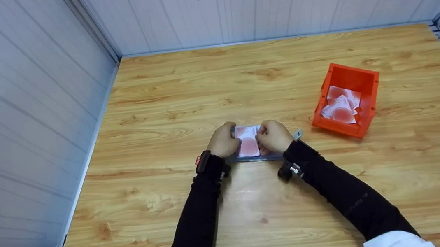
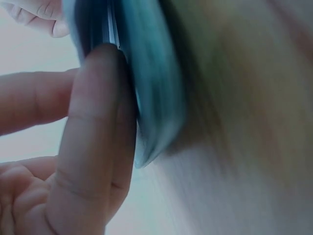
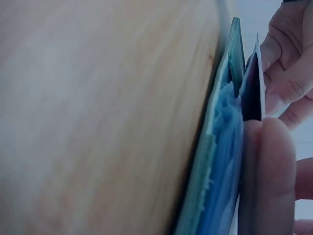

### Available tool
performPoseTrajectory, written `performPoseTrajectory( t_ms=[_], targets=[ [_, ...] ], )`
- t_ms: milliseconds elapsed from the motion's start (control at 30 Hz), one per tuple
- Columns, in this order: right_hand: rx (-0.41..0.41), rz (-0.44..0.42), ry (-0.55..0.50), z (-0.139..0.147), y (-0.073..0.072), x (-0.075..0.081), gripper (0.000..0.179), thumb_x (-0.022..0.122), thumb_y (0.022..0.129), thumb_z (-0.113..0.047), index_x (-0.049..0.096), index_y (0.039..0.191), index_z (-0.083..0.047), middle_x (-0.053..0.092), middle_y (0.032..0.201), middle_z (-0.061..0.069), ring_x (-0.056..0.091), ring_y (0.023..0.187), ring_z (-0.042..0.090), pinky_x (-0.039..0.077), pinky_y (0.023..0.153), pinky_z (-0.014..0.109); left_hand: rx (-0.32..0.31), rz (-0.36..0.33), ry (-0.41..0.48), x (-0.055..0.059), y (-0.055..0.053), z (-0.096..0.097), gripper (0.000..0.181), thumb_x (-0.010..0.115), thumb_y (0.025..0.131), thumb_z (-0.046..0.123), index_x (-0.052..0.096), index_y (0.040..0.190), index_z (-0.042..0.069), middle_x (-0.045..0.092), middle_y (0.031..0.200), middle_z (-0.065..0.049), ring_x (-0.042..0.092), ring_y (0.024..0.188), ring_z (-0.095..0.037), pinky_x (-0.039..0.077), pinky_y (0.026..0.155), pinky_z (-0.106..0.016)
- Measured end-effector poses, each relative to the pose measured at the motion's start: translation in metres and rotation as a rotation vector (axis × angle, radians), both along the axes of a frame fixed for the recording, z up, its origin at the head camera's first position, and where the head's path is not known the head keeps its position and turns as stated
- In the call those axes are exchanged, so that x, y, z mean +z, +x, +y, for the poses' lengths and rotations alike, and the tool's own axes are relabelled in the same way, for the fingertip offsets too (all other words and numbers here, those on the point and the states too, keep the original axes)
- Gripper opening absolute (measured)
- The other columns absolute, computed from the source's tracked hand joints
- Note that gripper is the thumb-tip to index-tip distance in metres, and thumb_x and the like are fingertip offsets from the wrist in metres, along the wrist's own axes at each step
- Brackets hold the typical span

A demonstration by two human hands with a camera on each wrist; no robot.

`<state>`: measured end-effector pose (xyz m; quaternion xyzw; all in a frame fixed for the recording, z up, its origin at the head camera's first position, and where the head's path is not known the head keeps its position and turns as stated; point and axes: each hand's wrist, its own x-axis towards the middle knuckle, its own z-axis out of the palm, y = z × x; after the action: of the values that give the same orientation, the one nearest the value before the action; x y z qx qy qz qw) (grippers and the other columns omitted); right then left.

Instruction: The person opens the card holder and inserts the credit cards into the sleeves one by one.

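A white card with pink circles (image 1: 248, 146) lies over a blue-green card holder (image 1: 254, 159) in the middle of the table. The left hand (image 1: 223, 141) grips the holder's left edge, its thumb at the card's left side. The right hand (image 1: 274, 136) pinches the card near its right edge. In the right wrist view, the card (image 3: 253, 93) stands slightly apart from the holder, whose clear plastic sleeves (image 3: 227, 147) show between its covers. A pale tab with a dark dot (image 1: 297, 134) sticks out beyond the right wrist. The holder's right part is mostly hidden by the right hand.
An orange bin (image 1: 353, 75) stands to the right, with several loose pink-and-white cards (image 1: 342, 109) inside. Light panel walls (image 1: 252, 4) border the wood-grain table (image 1: 182, 86) at the back and left.
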<state>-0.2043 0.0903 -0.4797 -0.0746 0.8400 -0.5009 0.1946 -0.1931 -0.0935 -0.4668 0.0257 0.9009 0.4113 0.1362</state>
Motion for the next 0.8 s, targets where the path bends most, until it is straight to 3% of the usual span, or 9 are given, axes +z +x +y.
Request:
performPoseTrajectory(
  t_ms=[167, 333, 433, 567, 800],
  targets=[
    [0.007, -0.006, 0.000, -0.0012, -0.0003, 0.0007, 0.010, 0.049, 0.092, -0.004, 0.053, 0.084, 0.001, 0.062, 0.059, 0.002, 0.060, 0.042, 0.006, 0.054, 0.045, 0.024, -0.008, -0.003, 0.007, 0.0006, 0.0002, 0.0000, 0.062, 0.054, 0.081, 0.000, 0.044, 0.142, -0.004, 0.044, 0.073, 0.003, 0.044, 0.065, -0.012, 0.037, 0.060, -0.021],
    [0.021, -0.018, 0.021, -0.0017, -0.0022, -0.0004, 0.010, 0.049, 0.095, -0.005, 0.054, 0.088, 0.003, 0.061, 0.062, 0.002, 0.060, 0.043, 0.006, 0.055, 0.047, 0.024, -0.012, 0.008, -0.013, 0.0016, 0.0002, 0.0019, 0.061, 0.054, 0.082, -0.001, 0.045, 0.142, -0.005, 0.046, 0.074, 0.001, 0.046, 0.068, -0.014, 0.041, 0.067, -0.025],
    [0.033, -0.020, 0.025, -0.0007, -0.0027, -0.0016, 0.011, 0.048, 0.096, -0.004, 0.054, 0.090, 0.003, 0.061, 0.062, 0.002, 0.060, 0.044, 0.007, 0.055, 0.048, 0.025, -0.016, 0.014, -0.018, 0.0016, -0.0002, 0.0039, 0.061, 0.054, 0.082, -0.002, 0.045, 0.141, -0.006, 0.054, 0.084, -0.006, 0.052, 0.077, -0.019, 0.047, 0.080, -0.030],
    [0.039, -0.023, 0.021, 0.0013, -0.0015, -0.0013, 0.012, 0.049, 0.096, -0.005, 0.055, 0.092, 0.004, 0.062, 0.062, 0.003, 0.061, 0.045, 0.008, 0.056, 0.048, 0.026, -0.013, 0.018, -0.016, 0.0016, 0.0006, 0.0060, 0.062, 0.059, 0.082, 0.001, 0.045, 0.141, -0.006, 0.064, 0.110, -0.016, 0.058, 0.095, -0.025, 0.049, 0.096, -0.037],
    [0.071, 0.056, 0.077, 0.0077, 0.0007, 0.0055, 0.016, 0.054, 0.094, -0.011, 0.061, 0.098, 0.002, 0.065, 0.065, 0.003, 0.062, 0.048, 0.007, 0.054, 0.049, 0.025, -0.015, 0.025, -0.048, 0.0033, 0.0044, 0.0074, 0.071, 0.070, 0.081, 0.010, 0.041, 0.144, -0.003, 0.059, 0.133, -0.021, 0.058, 0.117, -0.030, 0.045, 0.106, -0.040]
  ],
)
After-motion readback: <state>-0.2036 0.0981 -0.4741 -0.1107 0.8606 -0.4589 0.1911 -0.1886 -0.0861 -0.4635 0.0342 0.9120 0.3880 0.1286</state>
